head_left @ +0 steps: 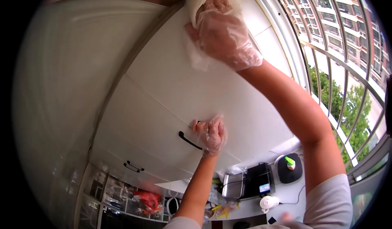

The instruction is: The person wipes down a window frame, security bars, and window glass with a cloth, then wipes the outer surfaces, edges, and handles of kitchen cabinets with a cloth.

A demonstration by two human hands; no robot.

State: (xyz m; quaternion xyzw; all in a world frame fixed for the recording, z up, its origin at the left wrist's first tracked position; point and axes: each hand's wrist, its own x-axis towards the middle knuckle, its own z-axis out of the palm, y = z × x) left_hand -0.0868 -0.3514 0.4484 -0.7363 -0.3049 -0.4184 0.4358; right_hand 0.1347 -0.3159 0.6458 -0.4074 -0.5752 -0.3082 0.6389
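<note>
My right hand [226, 39], in a clear plastic glove, is raised high on the white cabinet door [241, 102]. Its fingers are curled over a white cloth [198, 2], perhaps a paper towel, pressed near the door's top edge. Lower down, my left hand [211, 133], gloved the same way, is closed at the seam between two doors. A bit of dark handle shows by its fingers, and the rest is hidden in the grip. Just left of it, a black curved handle [188, 140] sits on the neighbouring door.
On the counter below are a black appliance [257, 180], a metal tray [233, 186], a white kettle-like item [267, 203] and a green-topped spray bottle [290, 163]. A red bag [149, 200] lies lower left. A barred window [343, 61] lines the right side.
</note>
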